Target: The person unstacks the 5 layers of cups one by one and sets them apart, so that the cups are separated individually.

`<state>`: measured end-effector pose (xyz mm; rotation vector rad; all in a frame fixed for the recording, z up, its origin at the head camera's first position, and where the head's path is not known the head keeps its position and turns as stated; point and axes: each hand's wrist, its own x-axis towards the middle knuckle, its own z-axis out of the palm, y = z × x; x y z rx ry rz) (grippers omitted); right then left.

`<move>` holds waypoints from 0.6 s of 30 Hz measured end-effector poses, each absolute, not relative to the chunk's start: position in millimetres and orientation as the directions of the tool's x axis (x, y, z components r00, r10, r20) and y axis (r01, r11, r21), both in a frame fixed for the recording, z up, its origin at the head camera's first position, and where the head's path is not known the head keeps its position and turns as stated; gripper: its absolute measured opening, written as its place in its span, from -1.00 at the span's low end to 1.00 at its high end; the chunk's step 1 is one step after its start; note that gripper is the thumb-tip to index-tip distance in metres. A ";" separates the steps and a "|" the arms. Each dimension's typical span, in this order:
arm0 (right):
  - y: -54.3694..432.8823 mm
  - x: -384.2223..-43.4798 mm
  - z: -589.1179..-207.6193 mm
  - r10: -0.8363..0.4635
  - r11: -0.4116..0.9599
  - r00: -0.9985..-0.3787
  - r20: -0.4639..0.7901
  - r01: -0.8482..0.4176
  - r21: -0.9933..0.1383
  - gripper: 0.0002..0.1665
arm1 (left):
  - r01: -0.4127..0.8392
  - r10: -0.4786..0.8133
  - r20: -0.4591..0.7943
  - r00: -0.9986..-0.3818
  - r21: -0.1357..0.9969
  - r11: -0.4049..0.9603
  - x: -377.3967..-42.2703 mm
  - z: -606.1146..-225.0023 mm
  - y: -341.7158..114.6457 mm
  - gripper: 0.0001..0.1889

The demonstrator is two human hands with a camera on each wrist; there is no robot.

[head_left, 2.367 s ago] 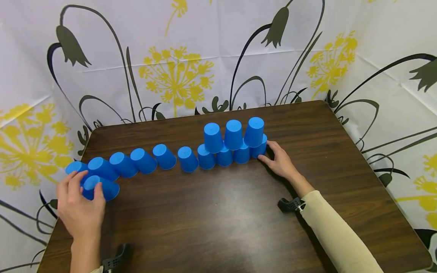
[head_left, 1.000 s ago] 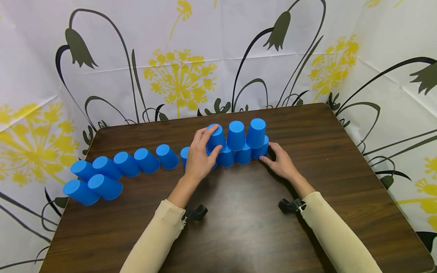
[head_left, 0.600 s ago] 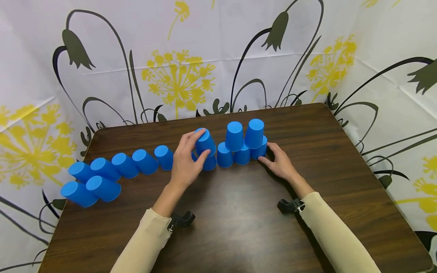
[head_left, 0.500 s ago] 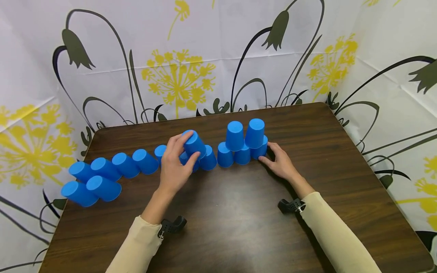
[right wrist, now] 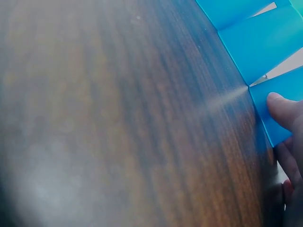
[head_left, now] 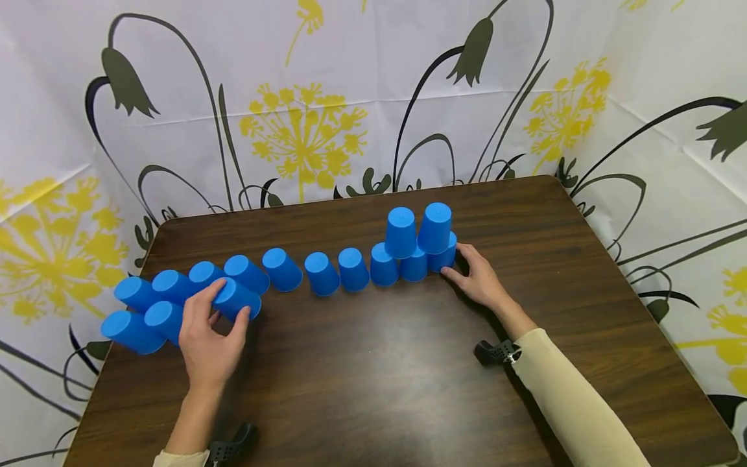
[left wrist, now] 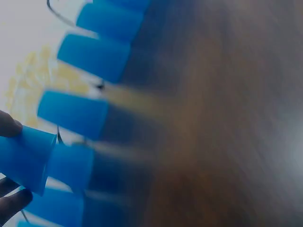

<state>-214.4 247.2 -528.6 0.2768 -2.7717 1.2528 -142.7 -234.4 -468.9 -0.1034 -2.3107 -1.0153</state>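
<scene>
Head view: I am watching the left hand (head_left: pixel 210 344) pinching a cup (head_left: pixel 236 298), closed end up, nearside of the long row (head_left: pixel 353 270); the right hand (head_left: pixel 480 280) is gripping the row's right-end cup (head_left: pixel 445 258).

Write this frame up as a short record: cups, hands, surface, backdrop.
Back row: ten upside-down blue cups
Upper level: two stacked cups, on the row's right end
Front left: two standing cups
Left hand: grips a separate cup, in front of the row
Right hand: holds the right-end cup
Table: dark wood grain
Backdrop: white, flower print
</scene>
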 end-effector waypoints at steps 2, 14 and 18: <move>246.3 -213.9 -529.3 -0.125 0.647 -0.981 0.151 -0.196 -0.737 -0.26 | 0.239 -0.211 0.543 -0.813 0.641 0.729 -137.9 -478.6 -245.1 -0.31; 245.5 -214.0 -529.8 -0.126 0.647 -0.981 0.148 -0.195 -0.737 -0.25 | 0.102 -0.275 0.476 -0.835 0.626 0.773 -139.6 -493.7 -261.3 -0.32; 245.5 -214.4 -529.6 -0.127 0.643 -0.980 0.155 -0.201 -0.740 -0.25 | 0.072 -0.285 0.447 -0.848 0.629 0.774 -140.4 -492.2 -261.0 -0.35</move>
